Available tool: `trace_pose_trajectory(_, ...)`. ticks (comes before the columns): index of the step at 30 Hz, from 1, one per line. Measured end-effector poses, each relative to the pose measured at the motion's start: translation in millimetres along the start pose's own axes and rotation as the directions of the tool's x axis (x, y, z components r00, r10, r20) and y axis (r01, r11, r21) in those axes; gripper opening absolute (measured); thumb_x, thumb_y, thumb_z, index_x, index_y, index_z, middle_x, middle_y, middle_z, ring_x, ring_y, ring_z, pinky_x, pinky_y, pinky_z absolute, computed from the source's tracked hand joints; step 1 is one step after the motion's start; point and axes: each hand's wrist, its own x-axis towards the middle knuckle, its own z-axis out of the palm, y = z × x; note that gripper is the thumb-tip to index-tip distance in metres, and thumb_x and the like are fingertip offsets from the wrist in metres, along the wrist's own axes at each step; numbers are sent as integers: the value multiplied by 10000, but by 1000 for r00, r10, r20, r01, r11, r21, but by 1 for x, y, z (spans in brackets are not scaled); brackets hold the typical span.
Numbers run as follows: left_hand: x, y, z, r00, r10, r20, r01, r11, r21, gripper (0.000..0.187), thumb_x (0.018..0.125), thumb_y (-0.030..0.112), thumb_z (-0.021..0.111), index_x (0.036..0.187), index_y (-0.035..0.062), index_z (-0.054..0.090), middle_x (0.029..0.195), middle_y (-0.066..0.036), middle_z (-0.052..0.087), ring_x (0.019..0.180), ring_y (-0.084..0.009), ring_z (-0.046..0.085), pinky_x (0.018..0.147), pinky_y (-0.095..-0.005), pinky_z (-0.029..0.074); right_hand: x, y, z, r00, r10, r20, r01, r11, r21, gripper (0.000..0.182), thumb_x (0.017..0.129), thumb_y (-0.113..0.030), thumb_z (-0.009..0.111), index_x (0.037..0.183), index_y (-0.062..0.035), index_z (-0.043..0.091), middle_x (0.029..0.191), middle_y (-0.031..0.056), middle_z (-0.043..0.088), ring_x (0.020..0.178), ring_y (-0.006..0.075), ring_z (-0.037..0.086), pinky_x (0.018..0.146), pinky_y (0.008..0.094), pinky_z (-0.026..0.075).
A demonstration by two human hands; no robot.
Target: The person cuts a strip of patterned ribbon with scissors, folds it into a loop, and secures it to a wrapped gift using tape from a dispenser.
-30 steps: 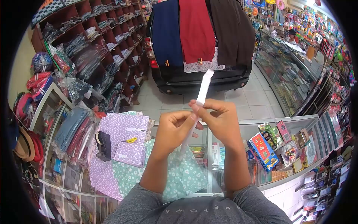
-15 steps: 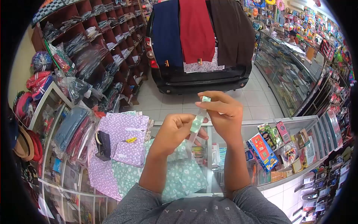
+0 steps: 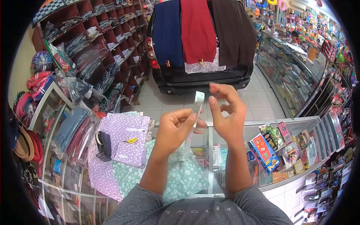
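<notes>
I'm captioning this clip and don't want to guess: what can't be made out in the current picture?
Lower end of the strip: head view, lost against the green flowered paper.
Pinched part of the strip: head view, hidden by the left hand.
Top of the red cloth: head view, cut off by the top edge.
Far person: head view, lower body hidden by the glass counter.
Small print on the blue box: head view, too small.

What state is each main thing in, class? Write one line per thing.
Left hand, closed on the strip
Strip, held at a tilt
Right hand, open, off the strip
Tape dispenser, resting on purple material
Scissors, lying down, blades unclear
Green sheet, spread out
Red cloth, draped over the car
</notes>
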Motion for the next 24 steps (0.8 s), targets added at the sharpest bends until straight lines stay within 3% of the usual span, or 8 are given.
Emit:
trace_pose_trajectory(3, 0, -4, 1, 995, 59, -78, -56, 998, 37, 314, 972, 189, 595, 1129, -79, 637, 940, -142, 705, 861, -165, 691, 746, -283, 585, -5, 16, -6, 983, 117, 139, -120, 993, 10, 138, 769, -160, 784, 838, -59, 721, 724, -13, 619, 613, 37, 519, 474, 194, 329)
trace_pose_trajectory(6, 0, -3, 4, 985, 118, -129, -110, 992, 67, 283, 959, 170, 619, 1124, -56, 657, 922, -121, 712, 860, -150, 690, 747, -270, 576, -6, 18, -7, 956, 140, 259, -144, 990, -4, 174, 741, -173, 813, 818, -48, 720, 702, -13, 599, 595, 25, 501, 474, 194, 327)
trace_pose_trajectory(14, -3, -1, 9, 968, 118, -221, -84, 984, 156, 271, 951, 153, 631, 1115, -60, 667, 923, -115, 719, 861, -146, 694, 700, -252, 570, -8, 13, 0, 922, 308, 234, -322, 946, 26, 207, 755, -169, 804, 896, -29, 744, 721, -10, 641, 585, 29, 485, 490, 201, 349)
trace_pose_trajectory(18, -1, -3, 7, 966, 121, -228, -83, 982, 168, 267, 942, 140, 640, 1115, -61, 667, 931, -121, 718, 868, -158, 698, 712, -257, 576, -6, 13, -1, 954, 174, 245, -189, 981, 39, 148, 783, -124, 773, 893, -28, 754, 740, 9, 671, 608, 36, 534, 499, 200, 379)
trace_pose_trajectory(24, 0, -7, -1, 992, 85, -98, -78, 994, 77, 318, 935, 99, 637, 1203, -68, 605, 997, -159, 705, 885, -184, 702, 738, -284, 594, -7, 9, 0, 941, 276, 194, -295, 952, 77, 86, 811, -79, 743, 874, -22, 756, 807, 49, 706, 685, 62, 626, 521, 193, 423)
